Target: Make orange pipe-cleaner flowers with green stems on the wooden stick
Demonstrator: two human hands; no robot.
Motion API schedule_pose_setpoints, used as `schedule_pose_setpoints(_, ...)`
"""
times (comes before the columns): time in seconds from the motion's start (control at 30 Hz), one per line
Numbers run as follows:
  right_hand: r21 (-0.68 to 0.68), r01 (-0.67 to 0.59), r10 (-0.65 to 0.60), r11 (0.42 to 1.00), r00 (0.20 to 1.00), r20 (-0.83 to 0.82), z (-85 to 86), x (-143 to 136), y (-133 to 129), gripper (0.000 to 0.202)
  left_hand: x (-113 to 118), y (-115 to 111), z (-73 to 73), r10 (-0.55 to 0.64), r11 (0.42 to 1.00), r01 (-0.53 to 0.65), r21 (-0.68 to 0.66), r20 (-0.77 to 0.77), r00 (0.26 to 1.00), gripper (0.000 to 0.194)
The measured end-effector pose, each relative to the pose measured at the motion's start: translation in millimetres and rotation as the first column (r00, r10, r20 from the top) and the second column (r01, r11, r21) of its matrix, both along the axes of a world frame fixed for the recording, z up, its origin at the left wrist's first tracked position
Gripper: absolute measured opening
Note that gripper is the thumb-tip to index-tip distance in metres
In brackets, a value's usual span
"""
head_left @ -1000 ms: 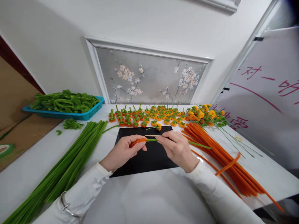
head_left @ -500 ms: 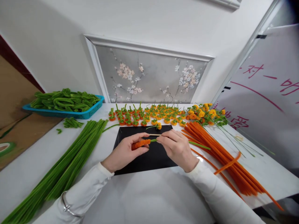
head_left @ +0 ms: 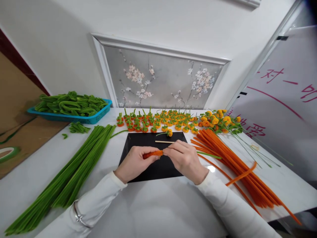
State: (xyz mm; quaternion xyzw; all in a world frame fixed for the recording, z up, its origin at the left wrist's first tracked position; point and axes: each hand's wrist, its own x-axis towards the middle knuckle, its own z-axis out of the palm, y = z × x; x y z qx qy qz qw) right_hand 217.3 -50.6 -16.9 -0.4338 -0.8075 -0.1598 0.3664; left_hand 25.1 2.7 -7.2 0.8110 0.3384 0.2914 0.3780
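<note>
My left hand (head_left: 135, 162) is closed around a tightly coiled orange pipe cleaner (head_left: 153, 153), thumb below and fingers above. At the coil's right end, the fingertips of my right hand (head_left: 185, 160) pinch and touch it. A green pipe cleaner (head_left: 209, 155) runs through my right hand, its tail sticking out on the right. From the same hand a thin wooden stick (head_left: 163, 142) points left; how the fingers grip it is hidden. Both hands are over a black mat (head_left: 151, 173). On the mat's far edge lies a small yellow-orange flower (head_left: 169, 133) with a thin stem.
Long green pipe cleaners (head_left: 76, 172) lie to the left, orange ones (head_left: 237, 165) to the right. A blue basket (head_left: 92, 119) of green looped pieces stands at the back left. Rows of small flower heads (head_left: 163, 120) and a finished flower bunch (head_left: 218, 121) line the back.
My hands have come together, so the coil's right end now meets my right fingertips and the green length between them is covered. The stick has shifted slightly and shows more.
</note>
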Motion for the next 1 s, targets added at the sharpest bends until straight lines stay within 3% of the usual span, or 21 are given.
schedule_pose_setpoints(0.1, -0.072, -0.013, 0.015, 0.997, 1.000, 0.023, 0.7, 2, 1, 0.017, 0, 0, 0.1, -0.017, 1.000, 0.017, -0.007, -0.005, 1.000, 0.022)
schedule_pose_setpoints(0.27, -0.133, 0.067, -0.059, 0.989, 0.996, 0.066, 1.0, 17, 3, 0.022, -3, 3, 1.1, 0.039, 0.999, -0.039, -0.003, 0.012, 0.999, 0.022)
schedule_pose_setpoints(0.8, -0.071, 0.042, -0.034, 0.997, 0.994, 0.105, -5.1, 12, 4, 0.018, -1, 1, -7.4, -0.026, 1.000, 0.026, 0.001, -0.038, 0.999, 0.028)
schedule_pose_setpoints(0.9, -0.059, 0.070, -0.067, 0.996, 0.996, 0.052, -6.1, 18, 6, 0.017, -3, 4, -7.5, 0.020, 1.000, -0.019, -0.013, 0.024, 1.000, 0.040)
schedule_pose_setpoints(1.0, -0.049, 0.100, -0.100, 0.994, 0.995, 0.004, -7.7, 26, 7, 0.016, -5, 8, -7.7, 0.084, 0.996, -0.084, -0.014, 0.053, 0.995, 0.036)
